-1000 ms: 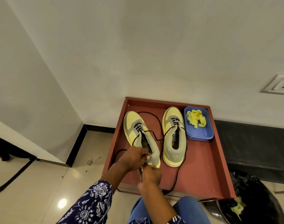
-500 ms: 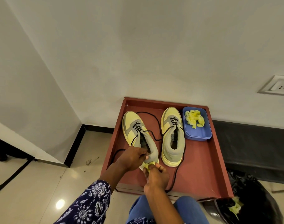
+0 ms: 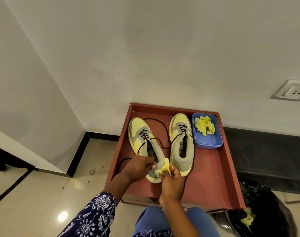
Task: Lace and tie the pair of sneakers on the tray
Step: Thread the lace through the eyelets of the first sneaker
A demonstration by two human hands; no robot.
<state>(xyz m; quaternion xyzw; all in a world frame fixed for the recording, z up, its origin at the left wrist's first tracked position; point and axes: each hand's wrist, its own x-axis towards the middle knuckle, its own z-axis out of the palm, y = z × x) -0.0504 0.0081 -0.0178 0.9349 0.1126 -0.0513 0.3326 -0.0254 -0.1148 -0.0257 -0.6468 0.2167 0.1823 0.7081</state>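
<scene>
Two yellow-and-grey sneakers stand side by side on a red-brown tray point(image 3: 221, 170), toes toward the wall. The left sneaker point(image 3: 142, 142) and the right sneaker point(image 3: 181, 142) each have black laces through only the front eyelets, with long loose lace ends point(image 3: 163, 127) trailing over the tray. My left hand point(image 3: 139, 167) grips the heel collar of the left sneaker. My right hand point(image 3: 171, 178) pinches a crumpled yellow paper wad point(image 3: 165, 166) at that sneaker's heel opening.
A blue plastic box point(image 3: 208, 142) with crumpled yellow paper sits at the tray's far right corner. A black bin bag point(image 3: 265, 218) with yellow paper lies at the lower right. The wall stands just behind the tray, with a socket point(image 3: 290, 90) on it.
My right hand has risen from below the left sneaker's heel and drawn a yellow paper wad out of the shoe. My left hand stays on the heel collar.
</scene>
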